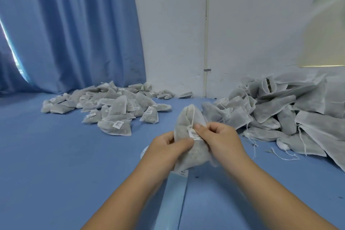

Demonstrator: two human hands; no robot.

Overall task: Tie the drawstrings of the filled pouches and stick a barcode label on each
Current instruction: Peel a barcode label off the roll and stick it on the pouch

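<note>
Pressing a barcode label (195, 135) onto the pouch (188, 136), held up above the near middle of the blue surface (56, 155). Right hand (218, 136) curled in from the right, thumb pinned flat on the label's upper edge, other fingers tucked behind the fabric. Left hand (168, 147) clamped on the pouch's left flank, thumb across the front, fingers wrapped behind. Long axis of the pouch ran roughly upright, gathered neck on top and tipped away, fat belly sagging down between both wrists. Label sat just right of centre on the front face, so nearer the right thumb; judged the right hand as the one to smooth it down, left only bracing. Drawstring (192, 115) dropped from the neck down to the label, looked already knotted, though hard to be sure at this blur. Thin white mesh, greyish filling showing through, plump and soft, likely to shift under a push. Strip of pale backing paper (173, 192) lay on the surface under the forearms, toward the near edge. Labelled pile (112, 108) spread at the far left of the surface; untied pile (280, 110) heaped at the far right, loose strings trailing. Probably close to done with this one.
</note>
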